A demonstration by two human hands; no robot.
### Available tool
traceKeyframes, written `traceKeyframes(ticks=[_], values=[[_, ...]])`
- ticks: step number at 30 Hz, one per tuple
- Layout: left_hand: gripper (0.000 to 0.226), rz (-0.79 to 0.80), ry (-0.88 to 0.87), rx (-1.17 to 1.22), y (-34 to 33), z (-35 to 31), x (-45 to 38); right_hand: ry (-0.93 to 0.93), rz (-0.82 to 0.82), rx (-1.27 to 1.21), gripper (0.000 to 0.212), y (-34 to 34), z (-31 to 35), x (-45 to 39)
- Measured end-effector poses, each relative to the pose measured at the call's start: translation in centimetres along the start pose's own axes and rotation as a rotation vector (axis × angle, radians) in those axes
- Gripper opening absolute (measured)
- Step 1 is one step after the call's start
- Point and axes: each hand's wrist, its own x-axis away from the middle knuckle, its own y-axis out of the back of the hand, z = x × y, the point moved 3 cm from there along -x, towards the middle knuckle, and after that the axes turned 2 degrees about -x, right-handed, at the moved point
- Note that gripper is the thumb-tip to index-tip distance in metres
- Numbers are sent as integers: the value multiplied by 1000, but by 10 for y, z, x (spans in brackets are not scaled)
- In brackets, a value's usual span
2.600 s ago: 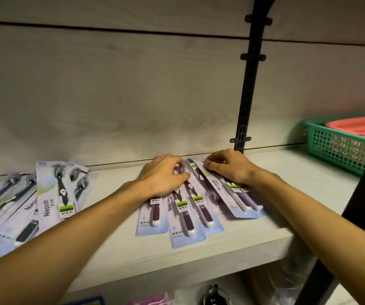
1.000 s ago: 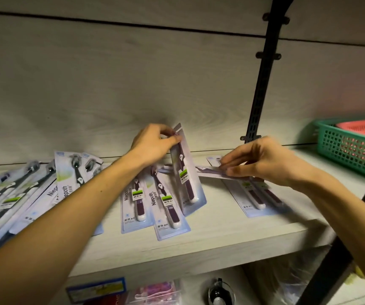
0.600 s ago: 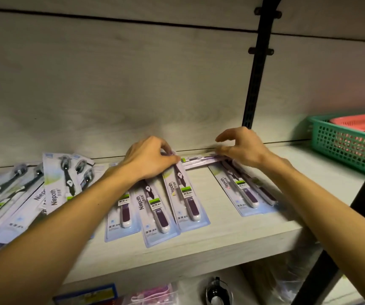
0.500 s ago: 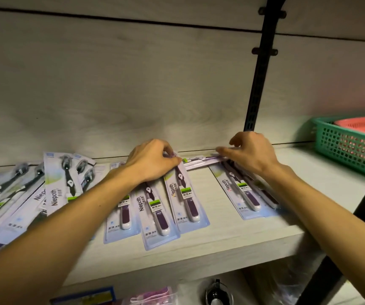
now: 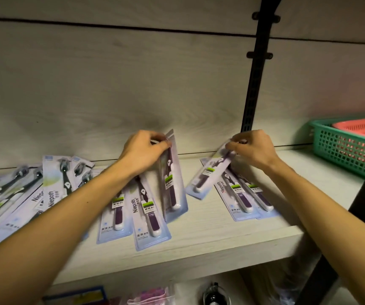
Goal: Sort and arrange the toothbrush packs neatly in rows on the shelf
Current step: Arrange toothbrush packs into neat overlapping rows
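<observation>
Left hand (image 5: 143,151) pinches top of purple pack (image 5: 172,181), long axis near-upright; right hand (image 5: 252,148) pinches tilted pack (image 5: 208,175), mid-frame gap between.

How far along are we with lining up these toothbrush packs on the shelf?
Roughly midway. Done: two purple packs lie side by side at centre, two more at right. In hand: the left hand holds one raised pack by its top; the right hand lifts another pack. Left: both need laying down, and the black-brush pile at far left is still jumbled.
</observation>
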Motion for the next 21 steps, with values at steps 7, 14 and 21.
traceKeyframes(ticks=[7,14,21], values=[[29,63,-161,-317,-15,-3,10,167,485,-188,39,-31,18,11],[35,93,-272,-469,-32,-4,16,130,469,-92,44,-27,8,7],[39,155,-208,-540,-45,-11,12,78,461,-61,36,-40,1,17]])
